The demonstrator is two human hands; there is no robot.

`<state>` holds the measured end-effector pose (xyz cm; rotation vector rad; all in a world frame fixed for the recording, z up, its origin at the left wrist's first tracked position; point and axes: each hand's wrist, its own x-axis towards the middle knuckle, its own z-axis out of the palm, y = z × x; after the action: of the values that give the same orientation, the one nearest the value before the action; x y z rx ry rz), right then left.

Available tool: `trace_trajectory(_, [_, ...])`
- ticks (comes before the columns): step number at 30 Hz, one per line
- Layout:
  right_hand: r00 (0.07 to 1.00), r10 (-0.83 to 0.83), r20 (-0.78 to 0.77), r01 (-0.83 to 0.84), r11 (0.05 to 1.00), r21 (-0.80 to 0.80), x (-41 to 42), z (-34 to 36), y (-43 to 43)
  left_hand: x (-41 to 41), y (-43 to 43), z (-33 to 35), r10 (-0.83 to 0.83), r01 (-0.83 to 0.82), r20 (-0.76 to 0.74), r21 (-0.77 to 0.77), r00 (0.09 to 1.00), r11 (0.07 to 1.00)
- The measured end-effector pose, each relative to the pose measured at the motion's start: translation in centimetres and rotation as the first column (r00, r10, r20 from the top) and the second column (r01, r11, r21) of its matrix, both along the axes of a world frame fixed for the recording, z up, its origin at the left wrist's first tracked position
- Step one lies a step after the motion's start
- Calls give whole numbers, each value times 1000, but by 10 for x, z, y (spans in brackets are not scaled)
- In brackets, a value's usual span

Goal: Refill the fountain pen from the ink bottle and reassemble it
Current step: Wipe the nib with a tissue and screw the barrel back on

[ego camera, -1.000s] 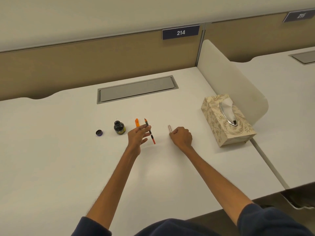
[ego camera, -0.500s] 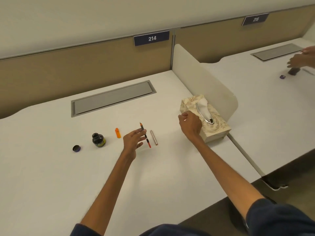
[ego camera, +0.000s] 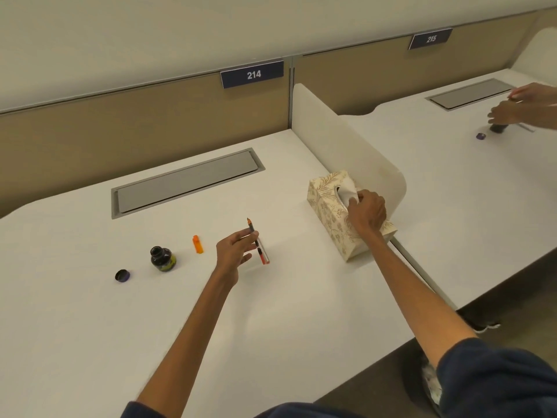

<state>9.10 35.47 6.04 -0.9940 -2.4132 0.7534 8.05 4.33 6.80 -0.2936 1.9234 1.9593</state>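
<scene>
From the head camera, the one view I have, my left hand holds the fountain pen just above the desk. The fingers and thumb pinch it around its middle, with the nib pointing to the far side. The pen looks stripped to its nib section and clear ink tube, and I can't make out the barrel.

Left of that hand an orange part lies on the desk. Further left the ink bottle stands open, with the bottle cap near its left side.

My right hand is out at the tissue box on the right, its fingertips closed on the tissue poking from the slot. At the far right, another person's hands work on the neighbouring desk.

I read this as the wiping step. The bottle is open and the pen is in hand, so the tissue is probably for cleaning ink off the nib. I can't tell whether the filling is already done.

Next I need to pull the tissue straight up so a single sheet comes free without dragging the light box. Then I bring it left to the nib, keeping the pen steady and level so it doesn't drip.
</scene>
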Motion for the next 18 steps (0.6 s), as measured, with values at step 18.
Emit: trace_trajectory(18, [833,93,-545,-445,698,-561,21,19,-132,17,-4,17,-142,122,-240,-98,960,988])
